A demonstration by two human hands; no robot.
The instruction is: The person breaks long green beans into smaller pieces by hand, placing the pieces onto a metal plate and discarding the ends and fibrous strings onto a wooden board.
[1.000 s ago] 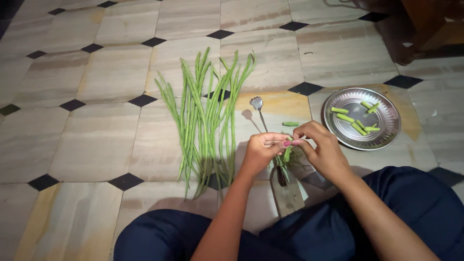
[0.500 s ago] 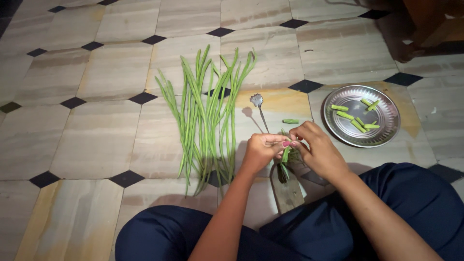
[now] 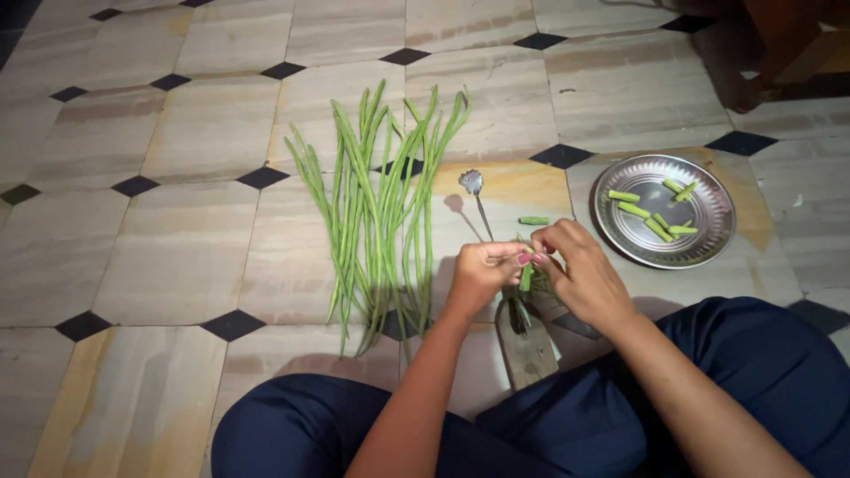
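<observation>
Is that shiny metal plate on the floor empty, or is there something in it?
Not empty: the round steel plate holds a few short green bean pieces, with most of its surface bare.

Tiled floor (image 3: 177, 133); dark furniture, perhaps a wooden chair leg (image 3: 779, 44), top right

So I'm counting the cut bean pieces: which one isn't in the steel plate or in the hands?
The short green piece lying alone on the floor tile, between the blade tip and the steel plate. The other loose pieces lie inside the plate.
</observation>
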